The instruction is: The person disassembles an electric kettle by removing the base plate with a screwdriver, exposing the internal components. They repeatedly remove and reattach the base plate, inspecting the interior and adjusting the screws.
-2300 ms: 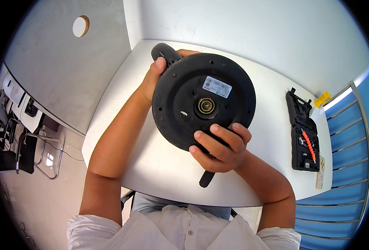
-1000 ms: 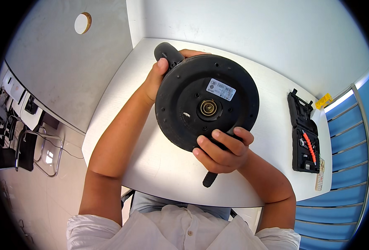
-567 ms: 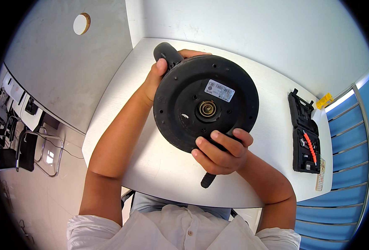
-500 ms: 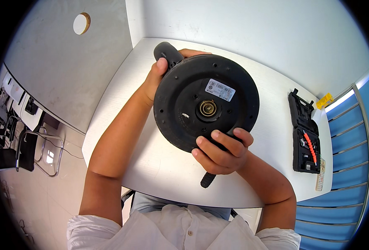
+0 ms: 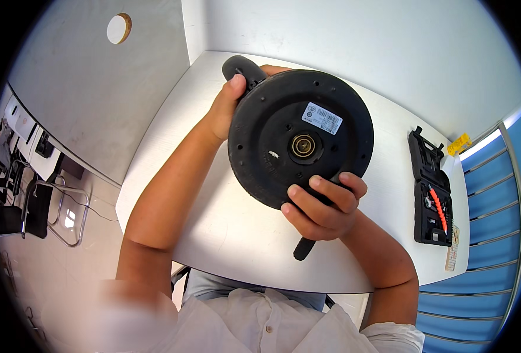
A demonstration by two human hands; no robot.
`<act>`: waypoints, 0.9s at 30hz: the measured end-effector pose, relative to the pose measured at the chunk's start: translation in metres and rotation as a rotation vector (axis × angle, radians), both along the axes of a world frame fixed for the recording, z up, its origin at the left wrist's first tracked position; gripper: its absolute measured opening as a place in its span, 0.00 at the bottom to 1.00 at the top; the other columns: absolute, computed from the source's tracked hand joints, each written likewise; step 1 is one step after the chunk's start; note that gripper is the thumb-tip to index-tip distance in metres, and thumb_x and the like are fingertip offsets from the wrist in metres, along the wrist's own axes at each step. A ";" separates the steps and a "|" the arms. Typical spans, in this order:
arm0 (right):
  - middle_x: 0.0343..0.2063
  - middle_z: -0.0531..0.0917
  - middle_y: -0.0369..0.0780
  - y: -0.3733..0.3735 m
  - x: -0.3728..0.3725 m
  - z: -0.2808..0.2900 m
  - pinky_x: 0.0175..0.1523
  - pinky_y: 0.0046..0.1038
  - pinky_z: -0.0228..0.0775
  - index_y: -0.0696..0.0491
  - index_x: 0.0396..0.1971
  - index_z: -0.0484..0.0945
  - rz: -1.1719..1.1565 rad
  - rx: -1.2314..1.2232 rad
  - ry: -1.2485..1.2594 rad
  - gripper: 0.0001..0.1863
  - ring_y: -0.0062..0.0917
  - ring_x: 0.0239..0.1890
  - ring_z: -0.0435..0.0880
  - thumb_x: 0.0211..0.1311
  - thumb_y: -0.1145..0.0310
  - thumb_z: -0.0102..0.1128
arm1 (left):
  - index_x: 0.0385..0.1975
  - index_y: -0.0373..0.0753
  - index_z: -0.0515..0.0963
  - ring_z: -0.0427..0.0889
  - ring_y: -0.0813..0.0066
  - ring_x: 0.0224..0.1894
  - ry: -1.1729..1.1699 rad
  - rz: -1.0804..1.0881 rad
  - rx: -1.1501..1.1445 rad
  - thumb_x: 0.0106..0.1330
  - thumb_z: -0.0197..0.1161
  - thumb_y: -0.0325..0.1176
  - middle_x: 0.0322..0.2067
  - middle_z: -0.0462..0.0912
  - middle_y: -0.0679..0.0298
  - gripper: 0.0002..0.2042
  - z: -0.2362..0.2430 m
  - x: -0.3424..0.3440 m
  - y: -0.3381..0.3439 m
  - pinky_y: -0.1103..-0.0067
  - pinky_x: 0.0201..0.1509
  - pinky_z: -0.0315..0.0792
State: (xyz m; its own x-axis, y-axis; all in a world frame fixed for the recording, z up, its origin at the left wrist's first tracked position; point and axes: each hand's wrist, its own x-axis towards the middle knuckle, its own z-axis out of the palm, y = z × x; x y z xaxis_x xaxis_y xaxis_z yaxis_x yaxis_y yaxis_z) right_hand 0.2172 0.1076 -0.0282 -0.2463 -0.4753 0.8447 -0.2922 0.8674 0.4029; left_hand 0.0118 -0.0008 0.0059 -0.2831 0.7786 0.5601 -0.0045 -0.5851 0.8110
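Both my hands hold up a round black disc-shaped housing (image 5: 260, 159) over the table. Its flat face is turned toward me, with a white label, several small holes and a brass-coloured coil in a central recess. My left hand (image 5: 228, 103) is closed at the upper left, its thumb on a rounded black piece (image 5: 244, 70) joined to the rim; its other fingers are mostly hidden behind. The fingers of my right hand (image 5: 326, 209) curl over the lower right rim. Below that hand sticks out a short dark rod (image 5: 303, 249); where it attaches is hidden.
The white table (image 5: 198, 235) lies beneath. At its right edge an open black tool case (image 5: 432, 212) holds an orange-red tool (image 5: 438, 209). A yellow object (image 5: 459, 143) and a ruler-like strip (image 5: 451, 256) lie near it. Metal railings (image 5: 490, 203) stand beyond; chairs (image 5: 60, 212) are at left.
The disc-shaped housing and both hands have shifted slightly right and up. The housing stays in both hands; the tool case has not moved.
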 end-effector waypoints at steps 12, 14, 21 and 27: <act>0.38 0.80 0.21 -0.005 0.005 0.000 0.61 0.32 0.52 0.34 0.32 0.74 -0.018 0.001 -0.048 0.07 0.20 0.51 0.71 0.54 0.63 0.60 | 0.56 0.33 0.69 0.76 0.63 0.54 -0.083 -0.094 0.007 0.57 0.52 0.64 0.51 0.76 0.51 0.39 -0.002 0.005 -0.004 0.70 0.60 0.68; 0.39 0.80 0.22 -0.007 0.014 0.000 0.60 0.32 0.52 0.35 0.31 0.74 -0.030 0.014 -0.087 0.06 0.21 0.49 0.72 0.54 0.64 0.58 | 0.58 0.33 0.68 0.76 0.62 0.54 -0.114 -0.126 0.007 0.55 0.56 0.63 0.52 0.75 0.51 0.40 -0.004 0.010 -0.008 0.69 0.61 0.67; 0.44 0.78 0.23 -0.008 0.059 -0.013 0.54 0.30 0.55 0.34 0.40 0.79 -0.096 -0.056 -0.213 0.13 0.19 0.40 0.70 0.53 0.64 0.60 | 0.53 0.31 0.72 0.65 0.58 0.63 0.468 0.329 0.049 0.55 0.46 0.71 0.57 0.71 0.53 0.44 -0.002 0.046 -0.019 0.64 0.69 0.48; 0.48 0.76 0.26 -0.012 0.076 -0.018 0.55 0.32 0.54 0.34 0.43 0.79 -0.224 -0.033 -0.281 0.16 0.21 0.42 0.67 0.52 0.63 0.60 | 0.52 0.32 0.73 0.64 0.58 0.64 0.624 0.439 0.040 0.55 0.46 0.69 0.56 0.72 0.54 0.42 -0.004 0.059 -0.021 0.64 0.67 0.51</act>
